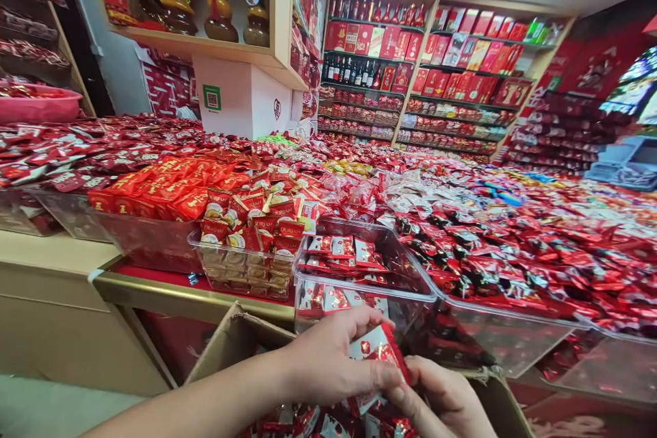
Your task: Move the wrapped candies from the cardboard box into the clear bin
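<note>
Several red and white candy packets (pixel 374 345) are stacked between my two hands, above an open cardboard box (pixel 226 341). My left hand (pixel 333 359) is wrapped over the stack from the left, fingers along its far side and thumb across its near face. At the right end, my right hand (pixel 436 393) closes its fingers and thumb on the same packets. More loose red and white packets (pixel 328 424) lie in the box under my hands. Just beyond stands a clear plastic bin (pixel 359 285), partly filled with rows of matching packets (pixel 341 251).
A bin of durian candies (pixel 246 274) and a bin of orange-red packets (pixel 154 188) stand to the left. Dark red wrapped candies (pixel 477 256) heap up on the right. A gold-edged counter (pixel 205 294) runs in front; bottle shelves (pixel 369 27) line the back wall.
</note>
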Demonstrator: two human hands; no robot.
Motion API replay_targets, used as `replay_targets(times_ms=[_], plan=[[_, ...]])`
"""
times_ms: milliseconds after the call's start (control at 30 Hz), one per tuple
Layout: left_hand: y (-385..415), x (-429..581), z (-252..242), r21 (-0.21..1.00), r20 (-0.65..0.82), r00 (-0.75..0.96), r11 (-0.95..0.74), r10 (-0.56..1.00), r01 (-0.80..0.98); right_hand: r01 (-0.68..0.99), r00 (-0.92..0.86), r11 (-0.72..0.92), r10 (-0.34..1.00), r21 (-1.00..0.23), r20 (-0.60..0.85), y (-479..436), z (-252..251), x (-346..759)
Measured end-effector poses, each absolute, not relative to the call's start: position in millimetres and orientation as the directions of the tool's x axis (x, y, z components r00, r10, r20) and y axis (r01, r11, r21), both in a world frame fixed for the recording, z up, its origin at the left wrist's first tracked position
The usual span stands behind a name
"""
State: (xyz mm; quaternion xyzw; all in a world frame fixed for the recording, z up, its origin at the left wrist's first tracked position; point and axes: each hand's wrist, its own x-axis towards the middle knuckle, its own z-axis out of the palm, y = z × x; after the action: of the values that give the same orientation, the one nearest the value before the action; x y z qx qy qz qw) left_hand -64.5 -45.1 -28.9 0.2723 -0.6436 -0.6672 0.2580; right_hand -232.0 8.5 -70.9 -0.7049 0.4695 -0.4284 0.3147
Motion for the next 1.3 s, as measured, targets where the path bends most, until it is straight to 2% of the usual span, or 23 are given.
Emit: replay_targets(times_ms=[100,200,300,367,467,533,633,700,867,1000,1100,1167,1300], plan=[[-46,-67,-31,0.962,-0.078,-0.731,-0.245,-0.677,0.124,-0.390,0.186,-0.412,-0.911,-0.824,0.367,10,-70,-237],[-44,-70,-33,0.845,-0.074,-0.726,-0.429,-0.684,0.319,-0.328,0.185,-0.544,-0.839,-0.772,0.512,11,-69,-236],[-42,-72,-32,0.753,-0.068,-0.719,-0.508,-0.692,0.418,-0.288,0.151,-0.672,-0.735,-0.682,0.660,12,-69,-232],[-41,-72,-31,0.730,-0.078,-0.713,-0.527,-0.697,0.435,-0.325,0.068,-0.651,-0.739,-0.686,0.670,13,-71,-230],[-41,-70,-29,0.753,-0.131,-0.686,-0.522,-0.715,0.400,-0.381,-0.064,-0.551,-0.785,-0.742,0.616,14,-72,-229],[-42,-67,-27,0.794,-0.176,-0.679,-0.511,-0.712,0.330,-0.401,-0.105,-0.577,-0.742,-0.711,0.662,13,-70,-231],[-41,-64,-23,0.823,-0.205,-0.741,-0.522,-0.639,0.223,-0.521,-0.007,-0.706,-0.559,-0.480,0.829,13,-64,-233],[-41,-62,-21,0.811,-0.184,-0.786,-0.543,-0.590,0.218,-0.593,0.112,-0.737,-0.476,-0.326,0.872,14,-61,-232],[-45,-61,-21,0.770,-0.121,-0.789,-0.559,-0.603,0.309,-0.695,0.273,-0.704,-0.447,-0.147,0.852,15,-62,-230],[-48,-59,-21,0.790,-0.167,-0.760,-0.546,-0.628,0.278,-0.762,0.357,-0.648,-0.416,0.004,0.836,13,-64,-238],[-50,-58,-21,0.811,-0.204,-0.748,-0.537,-0.632,0.233,-0.733,0.491,-0.666,-0.382,0.135,0.783,12,-65,-243],[-50,-59,-23,0.813,-0.218,-0.769,-0.548,-0.601,0.197,-0.701,0.511,-0.701,-0.364,0.133,0.779,12,-65,-244],[-52,-63,-31,0.839,-0.231,-0.832,-0.536,-0.504,0.092,-0.732,0.305,-0.681,-0.342,-0.011,0.889,11,-53,-245]])
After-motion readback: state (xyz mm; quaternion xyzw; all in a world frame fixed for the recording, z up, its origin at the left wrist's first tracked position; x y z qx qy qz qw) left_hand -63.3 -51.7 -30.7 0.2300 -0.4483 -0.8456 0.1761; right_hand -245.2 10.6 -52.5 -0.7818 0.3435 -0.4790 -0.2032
